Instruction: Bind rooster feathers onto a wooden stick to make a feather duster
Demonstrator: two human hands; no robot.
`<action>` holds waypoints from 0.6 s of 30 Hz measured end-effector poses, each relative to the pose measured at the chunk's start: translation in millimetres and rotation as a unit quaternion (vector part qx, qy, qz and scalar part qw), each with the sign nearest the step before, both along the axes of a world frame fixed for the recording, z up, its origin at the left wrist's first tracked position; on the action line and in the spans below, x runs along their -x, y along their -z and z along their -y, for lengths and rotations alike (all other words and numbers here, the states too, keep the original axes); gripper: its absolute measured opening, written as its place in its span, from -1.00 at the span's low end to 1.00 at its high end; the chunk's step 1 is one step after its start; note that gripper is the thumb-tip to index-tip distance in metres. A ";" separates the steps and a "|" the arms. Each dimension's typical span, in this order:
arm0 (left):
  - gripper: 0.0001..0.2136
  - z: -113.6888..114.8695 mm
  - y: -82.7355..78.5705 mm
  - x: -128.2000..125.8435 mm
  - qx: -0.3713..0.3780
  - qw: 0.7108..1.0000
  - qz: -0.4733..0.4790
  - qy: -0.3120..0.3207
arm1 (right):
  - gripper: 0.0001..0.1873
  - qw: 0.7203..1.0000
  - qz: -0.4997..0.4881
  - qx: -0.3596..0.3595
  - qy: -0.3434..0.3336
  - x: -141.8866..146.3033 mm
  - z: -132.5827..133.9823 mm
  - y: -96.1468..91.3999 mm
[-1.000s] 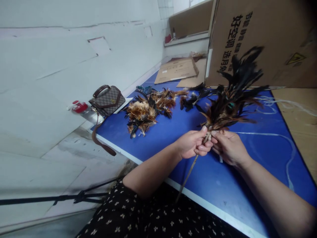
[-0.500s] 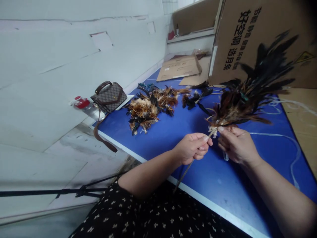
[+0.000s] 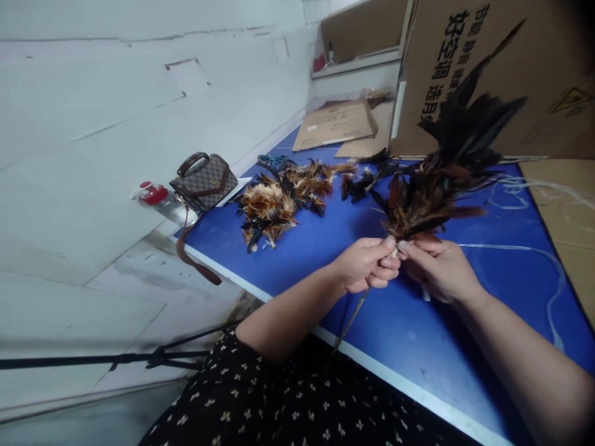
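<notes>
Nearest the camera, a thin stick (image 3: 352,319) slants from the edge of the blue table (image 3: 409,347) up into the left hand (image 3: 367,265), whose fingers are curled tight around it, thumb and forefinger pinched at the top. Right against that hand, fingertips touching, the right hand (image 3: 439,271) closes its thumb and forefinger on the same spot, the pale bound base of a feather bundle (image 3: 437,173); its other fingers are folded loosely beneath, and a short white strip (image 3: 425,293) pokes out below them. So the bundle's root sits between the 2 pinches, just above both hands, and the feathers fan away from the fingers, up and to the right, held clear of the tabletop. The bundle is rusty brown and tan near the binding and turns to long black plumes at the tips, which are somewhat blurred. Farther off on the table lies a loose heap of brown and black feathers (image 3: 283,201), with a smaller dark clump (image 3: 362,184) beside it. White cord (image 3: 525,249) trails across the table to the right. At the left edge sit a patterned handbag (image 3: 204,179) and a red-capped bottle (image 3: 160,199). Beyond stand a large cardboard box (image 3: 502,80) with printed characters and flattened cardboard (image 3: 334,124).
</notes>
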State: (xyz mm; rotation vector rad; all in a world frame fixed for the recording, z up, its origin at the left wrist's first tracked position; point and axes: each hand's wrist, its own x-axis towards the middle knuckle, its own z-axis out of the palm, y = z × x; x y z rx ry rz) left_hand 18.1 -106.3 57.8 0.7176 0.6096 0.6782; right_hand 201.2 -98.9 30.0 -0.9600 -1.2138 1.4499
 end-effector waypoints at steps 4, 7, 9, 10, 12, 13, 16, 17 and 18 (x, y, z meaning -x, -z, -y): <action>-0.61 5.7 5.1 -8.8 0.001 0.992 -0.065 -0.107 | -0.44 1.000 0.011 -0.004 0.027 6.2 2.3 6.4; -0.61 7.9 8.3 -15.7 0.010 0.979 -0.091 -0.179 | -0.44 0.991 0.105 -0.050 0.060 9.8 3.7 12.3; -0.60 7.2 10.5 -17.8 0.017 0.973 -0.098 -0.208 | -0.46 0.980 0.165 -0.084 0.078 10.3 2.9 14.7; -0.60 6.4 11.6 -18.1 0.018 0.971 -0.101 -0.218 | -0.47 0.974 0.184 -0.100 0.083 10.0 2.0 15.3; -0.61 4.7 13.7 -17.9 0.019 0.967 -0.107 -0.232 | -0.48 0.966 0.207 -0.128 0.091 8.7 -0.2 15.3; -0.62 4.0 14.6 -17.7 0.018 0.965 -0.110 -0.236 | -0.49 0.963 0.214 -0.138 0.093 7.9 -1.2 14.9; -0.64 2.8 16.2 -16.9 0.013 0.963 -0.116 -0.243 | -0.50 0.959 0.226 -0.146 0.092 5.5 -2.4 12.5; -0.63 2.5 16.4 -16.7 0.011 0.963 -0.117 -0.244 | -0.50 0.958 0.227 -0.148 0.091 5.1 -2.2 11.6; -0.63 2.3 16.7 -16.6 0.008 0.962 -0.119 -0.244 | -0.50 0.958 0.228 -0.151 0.090 5.2 -1.6 10.8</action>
